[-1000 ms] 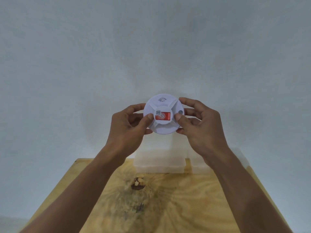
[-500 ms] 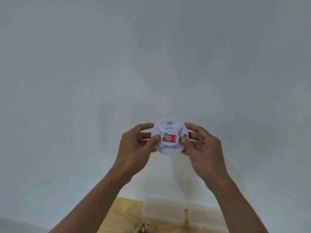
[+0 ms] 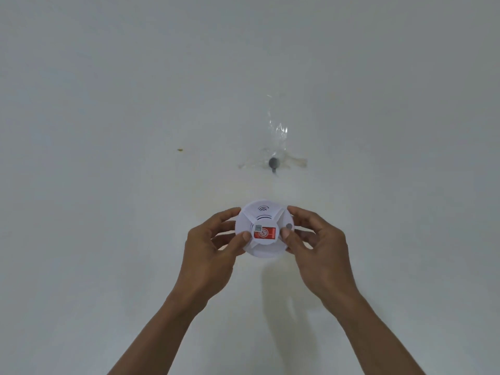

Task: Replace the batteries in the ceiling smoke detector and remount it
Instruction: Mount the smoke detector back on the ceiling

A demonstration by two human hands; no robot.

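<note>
Both hands are up in front of a plain off-white painted surface, holding the smoke detector (image 3: 264, 229) between them. It's a round white plastic disc, smooth and slightly domed, with raised ribs running out from a flat central hub like spokes. There are little curved arc slots moulded near the top edge, a red rectangular sticker (image 3: 265, 233) in the middle with a small grey printed square beside it, and a small round grey button (image 3: 289, 226) on the right side of the face.

The left hand (image 3: 209, 255) grips the left rim, thumb pressed on the front face just left of the sticker and fingers curled round behind the edge. The right hand (image 3: 319, 255) mirrors it: thumb on the front just below the button, fingers wrapped round the back of the right rim. So both are clamped on the disc, which is held out in the air, not touching the surface behind it.

Above the detector, well apart from it, there's a small dark grey peg or screw head (image 3: 273, 162) sticking out of the paint, with crinkly clear tape (image 3: 276, 136) stuck over and around it, shiny and wrinkled. Off to the left there's a tiny yellowish speck (image 3: 180, 149) on the paint.
</note>
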